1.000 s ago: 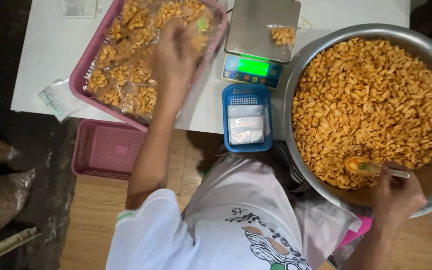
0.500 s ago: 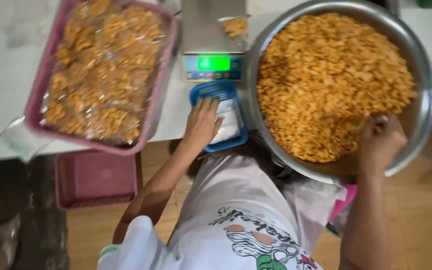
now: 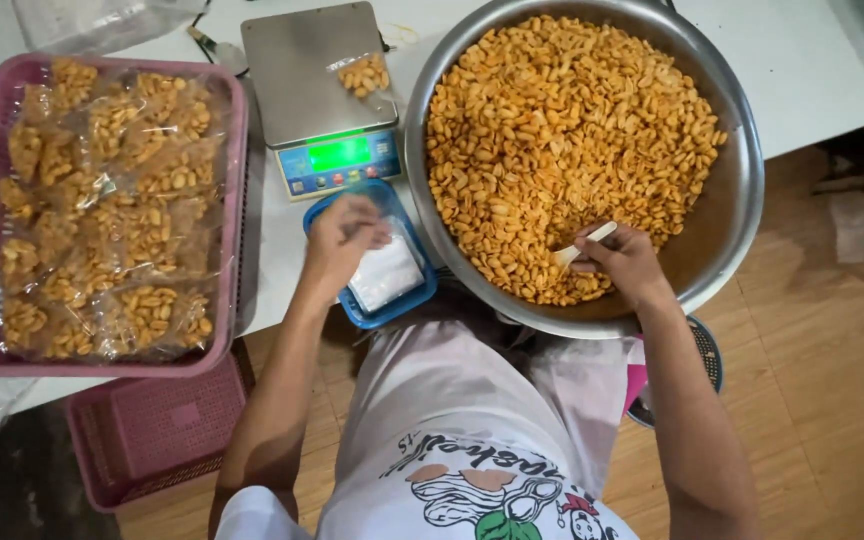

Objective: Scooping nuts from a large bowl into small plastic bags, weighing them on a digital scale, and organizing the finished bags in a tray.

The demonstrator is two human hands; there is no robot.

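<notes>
Your left hand [image 3: 344,235] is reaching into the small blue tray [image 3: 414,296] at the near edge of the white table [image 3: 812,60], fingers curled down and pinching at the stack of clear plastic bags [image 3: 388,274] lying in it; whether a bag is actually coming free between the fingertips cannot be told. The blue tray is sitting just in front of the digital scale [image 3: 322,90] and touching the rim of the large steel bowl [image 3: 727,215] on its right.

Your right hand [image 3: 624,262] is closing fully around the handle of a pale scoop [image 3: 582,243], with the scoop's end resting in the fried peanuts [image 3: 562,130] at the near side of the bowl. The peanuts are filling most of the bowl, leaving bare metal along the near right wall.

On the scale platform, a small clear bag of peanuts [image 3: 365,74] is lying near the far right corner, and the display is glowing green. To the left of the scale, a pink basket [image 3: 237,150] is holding many filled peanut packets [image 3: 112,210]. A second pink basket [image 3: 147,430] is sitting lower down, below the table edge, beside your left arm.
</notes>
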